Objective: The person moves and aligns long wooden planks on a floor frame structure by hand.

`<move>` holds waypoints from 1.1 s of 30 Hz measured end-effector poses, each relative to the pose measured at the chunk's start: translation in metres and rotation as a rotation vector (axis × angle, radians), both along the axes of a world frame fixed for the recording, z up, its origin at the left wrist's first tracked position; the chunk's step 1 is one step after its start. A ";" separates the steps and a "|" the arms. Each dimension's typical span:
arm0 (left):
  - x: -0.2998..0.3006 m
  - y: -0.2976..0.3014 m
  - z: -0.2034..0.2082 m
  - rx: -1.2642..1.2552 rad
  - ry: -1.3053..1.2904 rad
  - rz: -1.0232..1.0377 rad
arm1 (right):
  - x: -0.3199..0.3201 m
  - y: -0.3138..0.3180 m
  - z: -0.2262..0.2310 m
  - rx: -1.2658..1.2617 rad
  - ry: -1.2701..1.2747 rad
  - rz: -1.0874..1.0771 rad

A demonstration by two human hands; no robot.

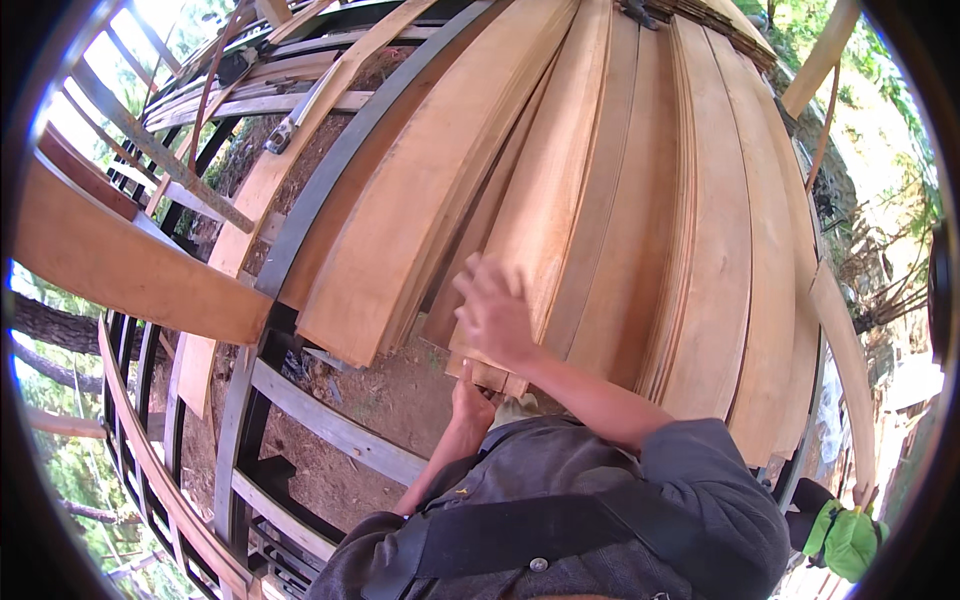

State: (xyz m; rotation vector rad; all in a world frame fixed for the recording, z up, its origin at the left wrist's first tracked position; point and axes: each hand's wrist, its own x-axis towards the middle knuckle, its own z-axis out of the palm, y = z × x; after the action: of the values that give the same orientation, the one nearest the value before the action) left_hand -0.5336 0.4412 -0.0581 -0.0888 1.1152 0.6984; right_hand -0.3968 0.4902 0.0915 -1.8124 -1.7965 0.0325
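Observation:
A long pale wooden plank (553,180) runs away from me, its near end close to my body. My left hand (470,408) is at that end, thumb up along the edge and fingers curled beneath, partly hidden. Above the same plank is my right hand (497,312), slightly blurred, with its fingers apart; whether its palm touches the wood I cannot tell. Left of it lies a stack of planks (420,210). To the right are a darker plank (630,220) and another stack of planks (715,220).
A dark metal beam (340,170) and grey rails (335,425) cross over bare soil at left. A broad board (140,260) juts in from the left. A metal hand tool (283,133) lies on a narrow board. At lower right is a person in green (848,540), near an upright board (845,350).

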 end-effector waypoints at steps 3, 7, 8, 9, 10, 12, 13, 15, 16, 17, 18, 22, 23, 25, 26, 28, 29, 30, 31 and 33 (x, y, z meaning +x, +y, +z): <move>0.013 -0.004 0.015 0.018 0.024 -0.044 | 0.052 -0.027 -0.004 0.227 0.157 -0.487; 0.007 -0.003 0.004 0.036 0.074 -0.132 | 0.049 -0.047 -0.046 -0.286 1.187 -0.585; 0.007 -0.005 -0.001 0.043 0.097 -0.162 | 0.038 -0.048 -0.055 -0.274 1.405 -0.516; 0.012 -0.007 0.003 0.042 0.118 -0.176 | 0.042 -0.052 -0.075 -0.302 1.405 -0.559; 0.019 -0.012 0.014 0.039 0.134 -0.197 | 0.051 -0.056 -0.103 -0.326 1.403 -0.610; 0.017 -0.016 0.026 0.036 0.161 -0.215 | 0.048 -0.062 -0.115 -0.349 1.326 -0.668; 0.005 -0.017 0.027 0.035 0.167 -0.205 | 0.038 -0.062 -0.103 -0.349 1.245 -0.670; -0.018 -0.026 0.024 0.029 0.184 -0.159 | 0.021 -0.072 -0.061 -0.309 1.166 -0.668; -0.021 -0.029 0.022 0.074 0.266 -0.174 | 0.027 -0.083 -0.066 -0.289 1.174 -0.685; -0.028 -0.028 0.020 0.119 0.354 -0.183 | 0.031 -0.095 -0.077 -0.271 1.187 -0.696; -0.030 -0.025 0.017 0.166 0.440 -0.192 | 0.039 -0.105 -0.087 -0.253 1.199 -0.708; -0.024 -0.011 0.042 0.625 0.692 -0.248 | 0.068 -0.129 -0.065 -0.241 1.171 -0.722; -0.016 -0.002 0.045 0.723 0.617 -0.309 | 0.074 -0.132 -0.047 -0.257 1.194 -0.739; 0.007 0.010 0.048 0.809 0.464 -0.493 | 0.086 -0.147 -0.024 -0.089 1.262 -0.711; 0.024 0.012 0.051 0.796 0.393 -0.610 | 0.094 -0.156 -0.019 -0.001 1.293 -0.693; 0.060 0.006 0.060 0.628 0.248 -0.776 | 0.115 -0.180 -0.025 0.026 1.293 -0.714; 0.078 -0.003 0.070 0.473 0.176 -0.823 | 0.125 -0.194 -0.017 0.042 1.308 -0.718; 0.098 -0.018 0.084 0.418 0.105 -0.812 | 0.139 -0.209 -0.010 0.059 1.321 -0.729; 0.115 -0.037 0.101 0.359 0.037 -0.803 | 0.153 -0.229 -0.003 0.011 1.367 -0.760; 0.143 -0.072 0.116 0.313 -0.099 -0.832 | 0.177 -0.263 0.009 -0.005 1.247 -0.919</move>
State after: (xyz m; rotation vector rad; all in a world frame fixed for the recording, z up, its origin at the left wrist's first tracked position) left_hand -0.3911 0.3691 0.0580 0.5751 0.8290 0.1067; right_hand -0.2197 0.2271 0.1005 -1.7663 -0.0843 0.6333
